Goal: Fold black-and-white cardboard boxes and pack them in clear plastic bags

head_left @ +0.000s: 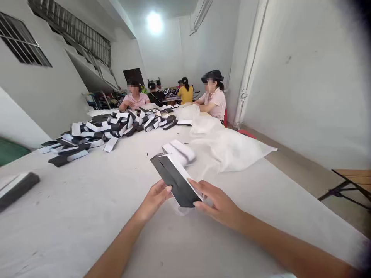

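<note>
Between my two hands I hold a flat black piece with a white strip (175, 178) along its right side, tilted above the table. My left hand (155, 199) pinches its left edge with thumb and fingers. On the lower right edge, my right hand (216, 200) grips it, the thumb near the bottom corner. Just beyond it lies a white folded bundle (180, 151), partly covered by the held piece. What the black piece is made of I cannot tell for sure.
A large heap of black-and-white pieces (116, 129) covers the table's far left. A sheer white plastic sheet (232, 150) spreads to the right. A dark rolled piece (20, 189) lies at the left edge. Several people sit beyond; a bench (353, 179) stands right.
</note>
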Tool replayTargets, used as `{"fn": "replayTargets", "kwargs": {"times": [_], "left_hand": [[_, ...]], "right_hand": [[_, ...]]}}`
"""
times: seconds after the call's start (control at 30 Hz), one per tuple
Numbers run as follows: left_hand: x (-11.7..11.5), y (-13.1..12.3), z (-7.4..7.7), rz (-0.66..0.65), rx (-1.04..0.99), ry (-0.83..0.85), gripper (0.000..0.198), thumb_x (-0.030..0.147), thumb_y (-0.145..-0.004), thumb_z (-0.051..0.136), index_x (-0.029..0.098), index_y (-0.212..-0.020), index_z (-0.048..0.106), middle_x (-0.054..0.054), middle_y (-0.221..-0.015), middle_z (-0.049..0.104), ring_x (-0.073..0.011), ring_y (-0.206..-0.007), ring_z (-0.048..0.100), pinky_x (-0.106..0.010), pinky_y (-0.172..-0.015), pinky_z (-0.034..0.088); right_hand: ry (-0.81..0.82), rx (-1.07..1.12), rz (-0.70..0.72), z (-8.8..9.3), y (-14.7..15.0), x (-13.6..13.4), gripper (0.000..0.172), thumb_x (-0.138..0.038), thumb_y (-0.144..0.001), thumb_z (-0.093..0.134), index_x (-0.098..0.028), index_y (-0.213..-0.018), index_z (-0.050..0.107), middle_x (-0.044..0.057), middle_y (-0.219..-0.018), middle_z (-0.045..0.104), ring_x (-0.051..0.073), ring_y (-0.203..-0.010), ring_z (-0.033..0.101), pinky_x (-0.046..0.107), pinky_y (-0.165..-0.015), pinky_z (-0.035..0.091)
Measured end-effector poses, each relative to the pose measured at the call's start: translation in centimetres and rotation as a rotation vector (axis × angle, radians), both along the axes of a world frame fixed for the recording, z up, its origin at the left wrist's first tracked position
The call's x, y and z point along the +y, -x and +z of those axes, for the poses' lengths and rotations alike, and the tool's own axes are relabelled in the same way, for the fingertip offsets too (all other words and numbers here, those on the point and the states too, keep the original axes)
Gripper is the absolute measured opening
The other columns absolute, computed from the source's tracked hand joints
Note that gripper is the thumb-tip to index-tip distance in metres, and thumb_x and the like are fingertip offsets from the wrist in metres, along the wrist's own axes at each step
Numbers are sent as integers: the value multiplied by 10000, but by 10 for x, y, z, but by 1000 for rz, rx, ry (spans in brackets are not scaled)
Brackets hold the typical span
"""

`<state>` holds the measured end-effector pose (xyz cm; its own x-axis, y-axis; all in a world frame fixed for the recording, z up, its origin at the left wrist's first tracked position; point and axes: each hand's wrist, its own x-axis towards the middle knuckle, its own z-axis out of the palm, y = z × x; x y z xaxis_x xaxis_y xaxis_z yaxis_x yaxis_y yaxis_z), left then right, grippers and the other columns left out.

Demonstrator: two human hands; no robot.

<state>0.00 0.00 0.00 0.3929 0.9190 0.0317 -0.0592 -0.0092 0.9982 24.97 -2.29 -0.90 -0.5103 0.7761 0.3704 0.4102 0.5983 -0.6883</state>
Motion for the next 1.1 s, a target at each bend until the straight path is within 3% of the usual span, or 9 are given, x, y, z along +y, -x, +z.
{"fn": "replayTargets", "kwargs": {"times": [0.2,0.4,0.57,0.63,0.73,0.83,0.9,1.0,1.1], "left_hand": [[-4,-2,8,10,-59,42,460,471,-841,650,203,-1215,628,-103,-1261,637,-308,-1176,568,-425,-981,449],[-5,8,2,169,-61,483,468,581,-790,627,155,-964,713,-56,-774,726,-239,-761,677,-328,-727,502],[-6,10,9,-66,-77,597,365,474,-779,658,151,-945,700,-38,-736,718,-187,-643,645,-274,-629,469],[-6,8,11,-124,-49,617,373,474,-762,670,158,-960,692,-43,-781,725,-181,-651,644,-262,-610,466],[-3,6,8,-211,45,652,590,692,-745,556,121,-816,686,-59,-593,654,-187,-521,593,-288,-524,455],[1,3,2,-227,43,474,684,787,-707,470,125,-701,643,-43,-502,554,-165,-431,503,-307,-449,433],[2,1,1,-53,69,200,564,699,-761,494,151,-706,614,-22,-553,534,-144,-456,483,-297,-456,436],[0,-1,3,253,359,-287,353,501,-890,479,187,-906,639,-33,-747,583,-172,-673,569,-331,-655,501],[-7,-7,1,292,640,-622,291,374,-906,519,250,-1159,590,-70,-1083,594,-219,-1024,564,-395,-924,463]], "right_hand": [[-32,20,53,1,0,2,544,-456,-977,426,-362,-1494,286,23,-1004,555,166,-845,554,316,-771,479],[-149,126,-95,10,-6,3,494,-266,-957,436,-370,-1436,374,69,-1332,445,227,-1138,523,383,-898,506],[-458,-81,26,14,-9,6,672,-138,-858,561,-355,-1451,332,50,-1511,319,293,-1418,220,500,-1106,333],[-482,-141,120,12,-9,8,683,-139,-851,583,-333,-1455,332,56,-1461,418,273,-1378,308,457,-1091,363],[-449,-164,145,5,-8,10,723,-137,-844,587,-296,-1483,291,71,-1365,527,232,-1224,487,380,-1001,451],[-408,-173,24,4,-8,15,764,-149,-832,587,-292,-1504,252,75,-1329,561,240,-1132,553,377,-917,499],[-434,-156,-82,11,-13,19,738,-193,-845,582,-308,-1501,263,69,-1289,587,254,-1087,582,396,-885,513],[-441,-103,-333,34,-32,18,615,-290,-895,548,-347,-1469,335,59,-1235,598,250,-1008,616,375,-795,546],[-309,-85,-573,47,-60,1,547,-377,-928,512,-401,-1450,353,36,-1219,587,225,-964,629,282,-603,555]]}}
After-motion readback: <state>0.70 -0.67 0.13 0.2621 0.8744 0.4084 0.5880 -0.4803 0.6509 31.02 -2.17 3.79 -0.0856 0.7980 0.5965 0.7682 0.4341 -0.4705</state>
